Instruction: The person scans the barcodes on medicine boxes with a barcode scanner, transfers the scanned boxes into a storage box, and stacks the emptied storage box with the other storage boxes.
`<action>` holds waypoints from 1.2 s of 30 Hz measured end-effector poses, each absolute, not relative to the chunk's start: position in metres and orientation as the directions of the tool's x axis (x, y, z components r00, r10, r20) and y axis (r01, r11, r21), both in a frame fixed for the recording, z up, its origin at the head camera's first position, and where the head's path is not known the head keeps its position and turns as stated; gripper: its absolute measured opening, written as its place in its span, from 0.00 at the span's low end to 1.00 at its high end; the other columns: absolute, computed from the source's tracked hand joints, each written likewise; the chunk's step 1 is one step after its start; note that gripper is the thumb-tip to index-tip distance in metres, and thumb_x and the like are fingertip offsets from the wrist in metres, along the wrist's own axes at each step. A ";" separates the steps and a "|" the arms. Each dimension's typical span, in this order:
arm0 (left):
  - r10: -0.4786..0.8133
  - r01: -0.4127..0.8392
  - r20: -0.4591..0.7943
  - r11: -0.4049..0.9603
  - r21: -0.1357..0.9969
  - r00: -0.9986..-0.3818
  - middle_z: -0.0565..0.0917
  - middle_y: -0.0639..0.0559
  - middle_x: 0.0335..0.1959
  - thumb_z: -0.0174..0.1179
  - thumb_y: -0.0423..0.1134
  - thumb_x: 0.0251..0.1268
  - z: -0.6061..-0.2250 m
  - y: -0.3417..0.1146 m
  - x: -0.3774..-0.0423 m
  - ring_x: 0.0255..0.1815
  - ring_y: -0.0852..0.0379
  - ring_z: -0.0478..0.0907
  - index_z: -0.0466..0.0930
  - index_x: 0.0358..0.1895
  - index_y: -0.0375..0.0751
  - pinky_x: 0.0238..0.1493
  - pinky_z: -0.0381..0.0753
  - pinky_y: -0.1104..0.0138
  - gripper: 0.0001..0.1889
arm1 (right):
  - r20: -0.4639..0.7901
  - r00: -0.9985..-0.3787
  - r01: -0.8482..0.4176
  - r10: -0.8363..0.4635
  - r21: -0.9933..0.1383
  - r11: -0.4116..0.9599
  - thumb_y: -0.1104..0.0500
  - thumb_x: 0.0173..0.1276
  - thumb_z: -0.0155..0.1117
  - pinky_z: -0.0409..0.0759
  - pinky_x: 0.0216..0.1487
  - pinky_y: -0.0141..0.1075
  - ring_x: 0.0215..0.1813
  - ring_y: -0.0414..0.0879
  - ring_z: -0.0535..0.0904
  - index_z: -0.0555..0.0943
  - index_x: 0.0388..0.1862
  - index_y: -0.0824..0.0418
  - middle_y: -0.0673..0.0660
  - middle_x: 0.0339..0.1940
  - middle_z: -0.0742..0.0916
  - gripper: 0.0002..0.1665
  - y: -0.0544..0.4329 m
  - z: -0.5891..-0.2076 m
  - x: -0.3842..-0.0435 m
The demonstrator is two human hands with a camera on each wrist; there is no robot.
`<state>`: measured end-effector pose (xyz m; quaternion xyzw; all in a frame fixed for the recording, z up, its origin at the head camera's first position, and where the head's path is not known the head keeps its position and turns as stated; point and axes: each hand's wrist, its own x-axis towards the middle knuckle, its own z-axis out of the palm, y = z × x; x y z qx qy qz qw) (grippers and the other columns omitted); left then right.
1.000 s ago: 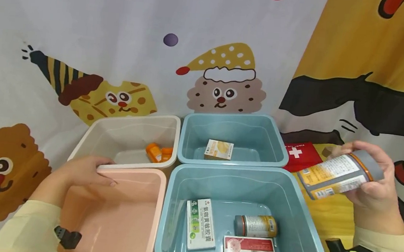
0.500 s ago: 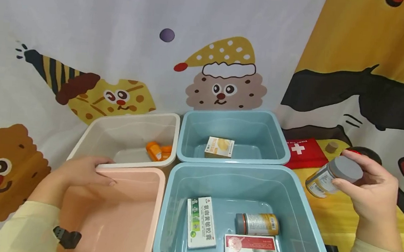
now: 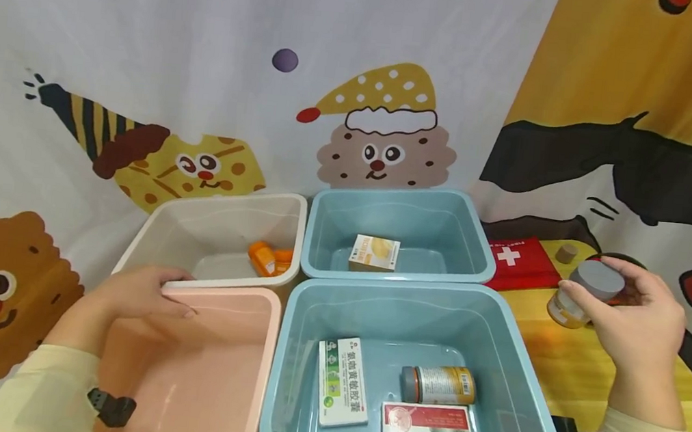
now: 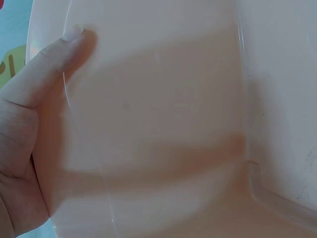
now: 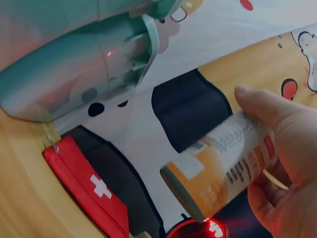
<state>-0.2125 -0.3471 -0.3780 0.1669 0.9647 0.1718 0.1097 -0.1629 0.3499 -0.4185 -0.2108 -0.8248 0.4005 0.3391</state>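
My right hand [image 3: 645, 324] holds a medicine bottle [image 3: 600, 279] with a grey lid and an orange-and-white label, right of the blue bins. In the right wrist view the bottle [image 5: 223, 166] slants, its base away from the hand [image 5: 297, 148]. My left hand [image 3: 135, 297] grips where the rims of the pink bin [image 3: 271, 347] and the beige bin [image 3: 133, 245] meet. Its thumb [image 4: 49, 69] lies along the pink inner wall; the other fingers are largely hidden.
A red first aid pouch [image 3: 521, 262] and a small brown cylinder [image 3: 566, 253] lie on the yellow wooden table [image 3: 579, 374]. The near blue bin [image 3: 291, 348] holds two medicine boxes and a similar bottle [image 3: 439, 385]. A small box [image 3: 375, 253] sits in the far blue bin; orange bottles [image 3: 263, 258] in the beige one.
My right hand has tipped the bottle from slanting sideways to lid-up, lowered it and shifted it slightly right. The left hand has stayed at the bin rims.
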 end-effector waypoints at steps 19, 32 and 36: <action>0.311 0.233 -0.168 0.901 0.367 -0.935 0.87 0.55 0.43 0.81 0.59 0.54 -0.381 -0.349 -0.210 0.44 0.51 0.80 0.83 0.61 0.42 0.50 0.83 0.42 0.35 | 0.329 -0.776 0.256 0.538 -0.616 0.745 0.50 0.69 0.79 0.70 0.42 0.47 0.60 0.71 0.72 0.73 0.75 0.71 0.76 0.64 0.75 0.44 0.354 -0.418 -0.166; 0.316 0.234 -0.170 0.895 0.381 -0.933 0.87 0.56 0.42 0.80 0.61 0.54 -0.381 -0.349 -0.212 0.43 0.51 0.80 0.84 0.60 0.43 0.50 0.84 0.43 0.35 | 0.253 -0.803 0.287 0.540 -0.631 0.721 0.51 0.70 0.78 0.69 0.65 0.69 0.69 0.75 0.67 0.70 0.77 0.71 0.79 0.69 0.72 0.46 0.360 -0.425 -0.173; 0.312 0.233 -0.171 0.899 0.371 -0.934 0.87 0.53 0.44 0.80 0.61 0.54 -0.380 -0.348 -0.210 0.44 0.50 0.81 0.83 0.61 0.42 0.50 0.84 0.40 0.37 | 0.262 -0.836 0.236 0.482 -0.621 0.747 0.52 0.67 0.80 0.71 0.65 0.70 0.67 0.77 0.67 0.72 0.76 0.70 0.79 0.71 0.72 0.46 0.359 -0.426 -0.174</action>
